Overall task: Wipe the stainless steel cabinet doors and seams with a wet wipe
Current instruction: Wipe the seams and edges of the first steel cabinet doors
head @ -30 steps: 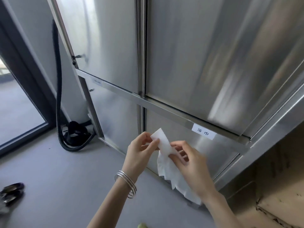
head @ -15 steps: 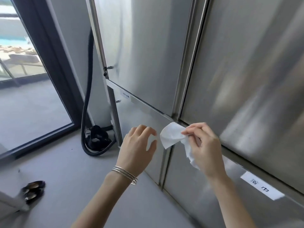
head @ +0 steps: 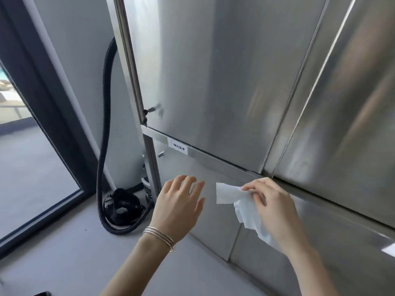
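As the right hand point(head: 275, 207) pinches the wipe point(head: 228, 194), the left hand point(head: 177, 207) spreads empty near a black hose point(head: 102, 129).

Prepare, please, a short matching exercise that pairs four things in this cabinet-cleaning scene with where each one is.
Things:
1. thin white wet wipe
2. black ribbed hose
3. thin silver bangles
4. small white printed label

Places:
A. stuck on the horizontal steel rail between the doors
B. pinched by the right hand
C. worn just below the left hand
D. looping on the grey floor left of the stainless steel cabinet

Pairs: 1-B, 2-D, 3-C, 4-A
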`<state>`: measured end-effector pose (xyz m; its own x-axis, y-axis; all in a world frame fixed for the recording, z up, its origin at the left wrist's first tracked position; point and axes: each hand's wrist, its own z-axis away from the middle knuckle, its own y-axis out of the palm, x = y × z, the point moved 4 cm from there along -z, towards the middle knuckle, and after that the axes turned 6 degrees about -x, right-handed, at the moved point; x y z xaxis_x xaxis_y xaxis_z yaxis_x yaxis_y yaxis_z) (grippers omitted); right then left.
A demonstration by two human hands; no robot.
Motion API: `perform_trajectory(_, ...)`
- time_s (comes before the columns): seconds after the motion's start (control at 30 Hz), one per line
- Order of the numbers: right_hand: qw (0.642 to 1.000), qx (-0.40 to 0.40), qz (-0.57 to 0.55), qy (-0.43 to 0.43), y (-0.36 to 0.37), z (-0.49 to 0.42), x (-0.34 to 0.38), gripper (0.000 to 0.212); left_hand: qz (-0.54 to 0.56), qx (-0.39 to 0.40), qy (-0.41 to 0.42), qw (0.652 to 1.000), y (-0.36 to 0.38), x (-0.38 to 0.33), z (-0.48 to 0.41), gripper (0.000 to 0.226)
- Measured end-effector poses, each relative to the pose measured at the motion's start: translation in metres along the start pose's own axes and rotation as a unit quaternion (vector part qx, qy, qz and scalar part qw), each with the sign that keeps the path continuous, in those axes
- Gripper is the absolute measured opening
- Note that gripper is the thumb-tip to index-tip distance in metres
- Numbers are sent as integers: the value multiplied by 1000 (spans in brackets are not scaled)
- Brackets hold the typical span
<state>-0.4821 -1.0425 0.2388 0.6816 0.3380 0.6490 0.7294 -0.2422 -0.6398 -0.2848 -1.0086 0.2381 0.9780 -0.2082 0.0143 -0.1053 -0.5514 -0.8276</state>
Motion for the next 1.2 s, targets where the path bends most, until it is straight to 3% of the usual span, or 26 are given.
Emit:
perform_trajectory(0.43, 997, -1, 37, 72, 89, -17, 79, 43, 43, 32, 35, 998, 31, 125, 7, 31)
perform_trajectory(0.87, 994, -107, -11, -30, 173, -175, 111, 32, 39, -54, 88, 994, 74, 242, -116, 34)
perform_trajectory(1.2, 968, -176, -25, -180, 186, -272, 193, 11, 12, -152, 110, 982, 67, 339, -208, 28)
